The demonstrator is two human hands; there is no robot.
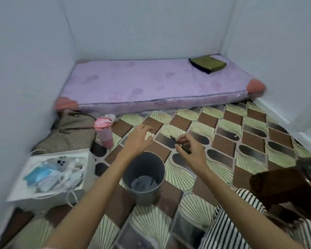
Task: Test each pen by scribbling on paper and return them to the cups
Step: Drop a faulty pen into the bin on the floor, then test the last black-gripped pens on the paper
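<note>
My right hand (189,150) pinches a dark pen (180,145) by its middle, held slanted above the patterned floor mat. My left hand (138,139) hovers open to the left of it, fingers spread and relaxed, holding nothing. Below and between both hands stands a grey cup (144,178) on the mat, with something dark and pale blurred at its bottom. No paper shows near the hands.
A pink tumbler (104,132) stands left of the hands beside a beige bag (70,133). A white box (56,175) of packets sits at the left wall. A purple mattress (151,83) with a folded green cloth (207,64) lies behind. Striped fabric (241,221) is at lower right.
</note>
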